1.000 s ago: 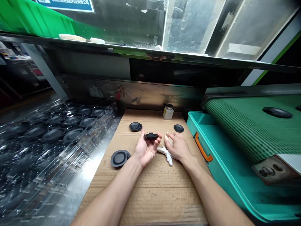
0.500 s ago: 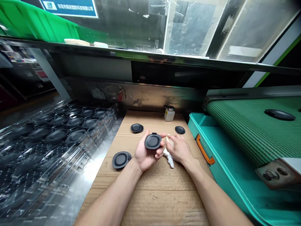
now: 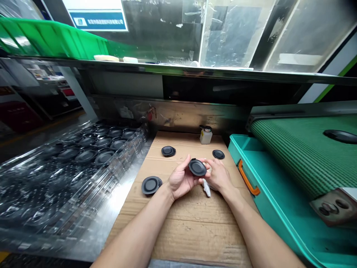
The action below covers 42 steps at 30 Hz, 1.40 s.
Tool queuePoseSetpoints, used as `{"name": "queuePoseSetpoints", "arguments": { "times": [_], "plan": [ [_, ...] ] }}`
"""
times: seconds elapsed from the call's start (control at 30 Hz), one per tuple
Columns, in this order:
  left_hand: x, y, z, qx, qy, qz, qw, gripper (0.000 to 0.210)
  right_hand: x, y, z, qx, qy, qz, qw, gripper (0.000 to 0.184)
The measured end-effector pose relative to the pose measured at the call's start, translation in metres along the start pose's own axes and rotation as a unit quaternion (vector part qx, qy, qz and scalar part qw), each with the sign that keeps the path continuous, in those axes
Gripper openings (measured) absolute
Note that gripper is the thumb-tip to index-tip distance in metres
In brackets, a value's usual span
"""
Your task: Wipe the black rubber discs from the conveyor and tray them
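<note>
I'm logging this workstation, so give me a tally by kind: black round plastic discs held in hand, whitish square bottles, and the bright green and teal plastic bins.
Black round plastic disc, held in the left hand: 1
Whitish square bottle: 1
Bright green plastic bin: 1
Teal plastic bin: 1
Total: 4

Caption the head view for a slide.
Left hand holds a round black part over cardboard, right hand close beside it.

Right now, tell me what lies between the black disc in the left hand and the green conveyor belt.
In the head view, rightward from the black disc: the right hand, a strip of cardboard, then the teal bin.
</note>
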<state>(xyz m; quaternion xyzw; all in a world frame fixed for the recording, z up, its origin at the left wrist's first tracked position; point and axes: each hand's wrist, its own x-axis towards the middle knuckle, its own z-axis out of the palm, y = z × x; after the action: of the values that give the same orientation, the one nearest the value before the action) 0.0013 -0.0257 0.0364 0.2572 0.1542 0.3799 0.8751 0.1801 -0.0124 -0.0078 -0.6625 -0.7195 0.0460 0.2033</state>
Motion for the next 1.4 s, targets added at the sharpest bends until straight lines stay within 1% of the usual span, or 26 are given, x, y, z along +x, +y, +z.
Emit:
{"name": "queuePoseSetpoints", "arguments": {
  "times": [0.1,0.13,0.2,0.27,0.3,0.33,0.37,0.43,0.53,0.6,0.73,0.9,0.97,1.0,1.03,1.07,1.1,1.13,1.2,1.27,1.33,1.4],
  "plan": [
    [-0.005,-0.004,0.008,0.091,0.033,0.071,0.993,0.037,0.001,0.003,0.003,0.006,0.005,0.001,1.0,0.045],
    [-0.009,-0.005,0.012,0.133,0.053,0.1,0.985,0.038,0.001,0.004,0.004,0.006,0.009,0.003,1.0,0.044],
    [-0.023,-0.007,0.022,0.224,0.105,0.171,0.954,0.056,0.002,0.004,0.006,0.005,0.018,0.007,1.0,0.04],
    [-0.041,-0.011,0.034,0.299,0.16,0.248,0.907,0.075,0.002,0.004,0.008,0.004,0.031,0.004,1.0,0.04],
    [-0.051,-0.014,0.04,0.318,0.183,0.281,0.887,0.079,0.001,0.005,0.009,0.002,0.038,0.001,0.999,0.04],
    [-0.06,-0.017,0.046,0.321,0.204,0.305,0.873,0.08,0.001,0.005,0.01,0.0,0.045,0.001,0.999,0.039],
    [-0.068,-0.02,0.051,0.311,0.223,0.32,0.867,0.079,0.001,0.006,0.01,-0.003,0.05,0.001,0.999,0.039],
    [-0.081,-0.026,0.057,0.28,0.254,0.326,0.866,0.076,0.001,0.007,0.011,-0.006,0.049,-0.001,0.999,0.039],
    [-0.092,-0.034,0.057,0.27,0.28,0.318,0.865,0.077,0.001,0.008,0.01,-0.009,0.044,0.0,0.999,0.04],
    [-0.097,-0.037,0.053,0.288,0.282,0.315,0.859,0.079,0.001,0.008,0.009,-0.009,0.04,0.002,0.999,0.041],
    [-0.106,-0.039,0.049,0.329,0.288,0.33,0.836,0.081,-0.001,0.008,0.007,-0.005,0.038,0.002,0.999,0.04],
    [-0.112,-0.043,0.049,0.295,0.302,0.323,0.847,0.077,-0.001,0.008,0.007,-0.007,0.035,0.006,0.999,0.041],
    [-0.114,-0.044,0.049,0.325,0.301,0.329,0.834,0.074,-0.001,0.008,0.007,-0.007,0.033,0.009,0.999,0.041],
    [-0.115,-0.045,0.048,0.358,0.298,0.33,0.821,0.068,0.0,0.008,0.007,-0.006,0.031,0.01,0.999,0.041],
    [-0.117,-0.045,0.047,0.404,0.291,0.32,0.806,0.057,0.0,0.007,0.007,-0.005,0.029,0.01,1.0,0.041],
    [-0.119,-0.045,0.045,0.458,0.282,0.303,0.787,0.039,-0.001,0.007,0.006,-0.004,0.028,0.01,1.0,0.041],
    [-0.121,-0.044,0.042,0.517,0.273,0.278,0.762,0.019,-0.001,0.007,0.006,-0.003,0.028,0.01,1.0,0.041],
    [-0.124,-0.044,0.038,0.575,0.264,0.249,0.733,0.01,-0.001,0.007,0.006,-0.002,0.028,0.009,1.0,0.04],
    [-0.129,-0.041,0.027,0.669,0.255,0.192,0.671,0.03,-0.002,0.007,0.006,-0.002,0.032,0.008,0.999,0.04],
    [-0.134,-0.038,0.014,0.724,0.271,0.148,0.617,0.037,-0.001,0.007,0.007,-0.001,0.037,0.006,0.999,0.039],
    [-0.138,-0.035,0.003,0.742,0.306,0.122,0.584,0.034,-0.001,0.008,0.008,-0.001,0.042,0.003,0.999,0.039],
    [-0.142,-0.033,-0.004,0.734,0.348,0.124,0.57,0.029,0.0,0.008,0.009,-0.003,0.045,0.0,0.999,0.038]
  ]
}}
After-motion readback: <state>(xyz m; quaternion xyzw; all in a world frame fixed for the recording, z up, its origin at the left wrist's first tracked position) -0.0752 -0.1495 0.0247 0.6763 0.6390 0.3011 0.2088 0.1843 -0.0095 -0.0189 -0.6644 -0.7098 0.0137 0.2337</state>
